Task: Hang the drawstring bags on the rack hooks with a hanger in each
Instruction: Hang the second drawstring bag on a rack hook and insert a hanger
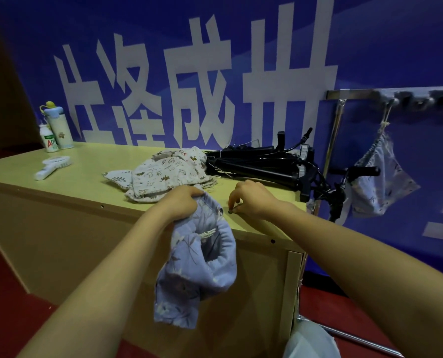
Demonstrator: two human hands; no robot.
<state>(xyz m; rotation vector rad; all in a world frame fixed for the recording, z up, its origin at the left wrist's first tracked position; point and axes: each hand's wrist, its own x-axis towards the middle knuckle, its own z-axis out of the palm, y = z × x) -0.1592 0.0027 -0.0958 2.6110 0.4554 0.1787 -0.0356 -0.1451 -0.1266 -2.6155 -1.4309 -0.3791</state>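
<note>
Blue bag (197, 267) hanging lengthwise from gripping left hand (181, 202), mouth up; right hand (251, 200) apparently pinching its cord

Soft matt cloth drawstring bag (197, 267), smooth matt wood-look table (91, 171), shiny metal rack (349, 94)

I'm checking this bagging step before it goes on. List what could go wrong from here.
1. The blue bag hangs off the table edge, held only by the left hand at its rim; a loose grip could drop it to the floor.
2. The right hand pinches something small and dark; it could slip out.
3. The black hangers lie tangled, so pulling one may drag others off.
</note>
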